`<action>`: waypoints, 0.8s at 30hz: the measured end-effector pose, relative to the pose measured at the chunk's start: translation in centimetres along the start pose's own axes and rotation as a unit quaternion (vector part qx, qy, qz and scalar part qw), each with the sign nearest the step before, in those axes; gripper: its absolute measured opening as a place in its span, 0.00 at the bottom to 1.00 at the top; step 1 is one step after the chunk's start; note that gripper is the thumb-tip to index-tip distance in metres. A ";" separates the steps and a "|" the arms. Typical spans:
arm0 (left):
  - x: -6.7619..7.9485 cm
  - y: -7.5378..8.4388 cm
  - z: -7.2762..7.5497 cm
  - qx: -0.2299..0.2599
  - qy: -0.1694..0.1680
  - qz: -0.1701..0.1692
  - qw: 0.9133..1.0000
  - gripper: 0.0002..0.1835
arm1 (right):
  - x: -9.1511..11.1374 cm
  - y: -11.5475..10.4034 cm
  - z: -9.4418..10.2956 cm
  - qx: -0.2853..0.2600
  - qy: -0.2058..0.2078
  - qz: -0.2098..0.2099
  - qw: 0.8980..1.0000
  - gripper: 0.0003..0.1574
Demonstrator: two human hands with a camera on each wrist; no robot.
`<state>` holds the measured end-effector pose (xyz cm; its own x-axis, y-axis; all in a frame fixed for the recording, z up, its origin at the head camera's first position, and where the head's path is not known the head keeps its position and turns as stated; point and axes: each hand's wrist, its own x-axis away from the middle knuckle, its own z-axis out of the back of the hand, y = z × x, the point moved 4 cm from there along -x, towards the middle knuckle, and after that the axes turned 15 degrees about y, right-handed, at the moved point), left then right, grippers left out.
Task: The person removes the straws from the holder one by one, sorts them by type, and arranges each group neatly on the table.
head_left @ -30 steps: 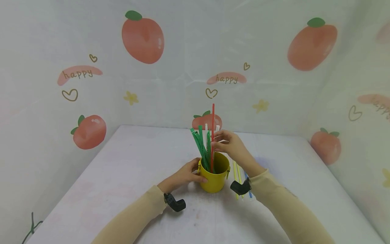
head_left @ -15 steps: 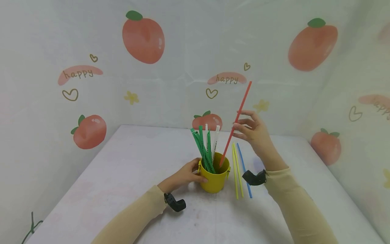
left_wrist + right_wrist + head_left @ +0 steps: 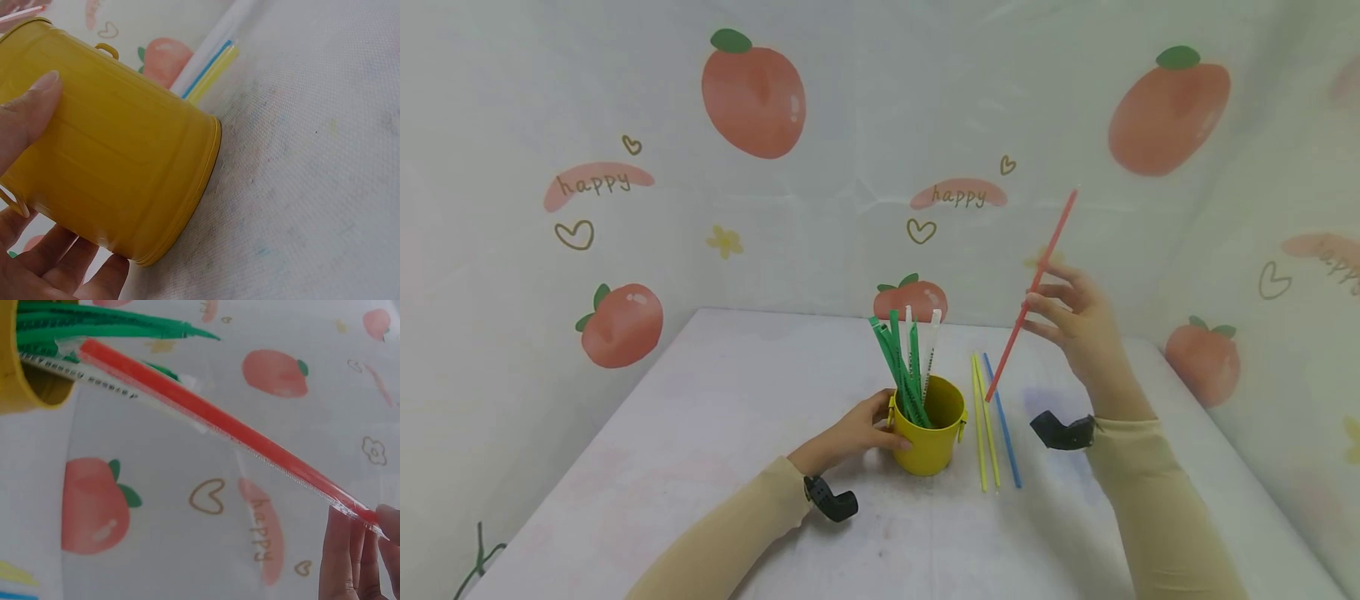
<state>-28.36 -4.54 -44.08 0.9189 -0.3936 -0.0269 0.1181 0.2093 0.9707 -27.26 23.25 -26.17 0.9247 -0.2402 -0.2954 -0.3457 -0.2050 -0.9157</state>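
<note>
My left hand [image 3: 853, 429] grips the side of a small yellow metal bucket [image 3: 923, 450] that stands upright on the table. In the left wrist view the thumb lies on one side of the bucket [image 3: 125, 150] and the fingers curl under its other side. Several green-wrapped straws [image 3: 891, 358] and white-wrapped straws [image 3: 931, 354] lean inside it. Raised to the right of the bucket, my right hand [image 3: 1078, 325] pinches a red straw [image 3: 1052, 250] between thumb and fingers. The right wrist view shows a clear wrapper around the red straw [image 3: 206, 412], which tilts with its lower end toward the bucket.
Two yellow straws [image 3: 981, 433] and a blue straw [image 3: 1003, 421] lie on the white table [image 3: 775, 358] just right of the bucket. A white curtain [image 3: 850, 108] with printed peaches hangs behind and at the sides.
My right hand has drawn the red straw up out of the bucket and carried it to the right, tilting it. My left hand has stayed on the bucket.
</note>
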 end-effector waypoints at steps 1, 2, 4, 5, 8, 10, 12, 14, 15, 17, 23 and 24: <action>0.0 0.0 0.0 -0.001 0.001 0.001 1.000 0.41 | 0.0 0.1 0.3 0.003 0.002 -0.002 1.000 0.29; 0.0 0.0 0.0 -0.002 0.002 0.002 1.000 0.41 | 0.0 0.2 0.5 0.005 0.002 -0.005 1.000 0.30; 0.0 0.0 0.0 -0.003 0.005 0.003 1.000 0.42 | 0.0 0.5 1.0 0.017 0.001 -0.007 1.000 0.31; 0.0 -0.1 0.0 -0.004 0.006 0.005 1.000 0.42 | 0.0 0.7 1.2 0.024 -0.001 -0.007 1.000 0.32; 0.0 0.0 0.0 -0.002 0.006 0.005 1.000 0.42 | -0.2 1.3 2.0 0.053 0.002 -0.009 0.999 0.35; 0.1 0.1 0.0 -0.002 0.006 0.006 1.000 0.42 | -0.3 1.8 2.5 0.065 0.005 -0.014 0.998 0.37; 0.1 0.1 0.0 -0.004 0.008 0.007 1.000 0.42 | -0.4 2.4 3.0 0.082 0.009 -0.020 0.996 0.39; 0.1 0.2 0.0 -0.007 0.010 0.008 1.000 0.42 | -0.5 2.9 3.5 0.093 0.009 -0.024 0.995 0.40; 0.1 0.1 0.0 -0.009 0.012 0.009 1.000 0.43 | -0.5 3.2 3.8 0.097 0.008 -0.025 0.995 0.41; 0.1 0.1 0.0 -0.013 0.014 0.008 1.000 0.43 | -0.6 3.7 4.3 0.110 0.006 -0.030 0.993 0.42; 0.0 0.0 0.0 -0.017 0.015 0.005 1.000 0.42 | -0.9 5.3 5.8 0.182 -0.007 -0.041 0.982 0.44; 0.0 0.0 0.0 -0.016 0.014 0.006 1.000 0.42 | -0.9 5.6 6.0 0.202 -0.010 -0.043 0.978 0.45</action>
<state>-28.37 -4.54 -44.10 0.9306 -0.3653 -0.0235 0.1196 0.2426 0.9627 -29.11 27.99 -32.69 0.9517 -0.2199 -0.2143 -0.1791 0.1694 -0.9691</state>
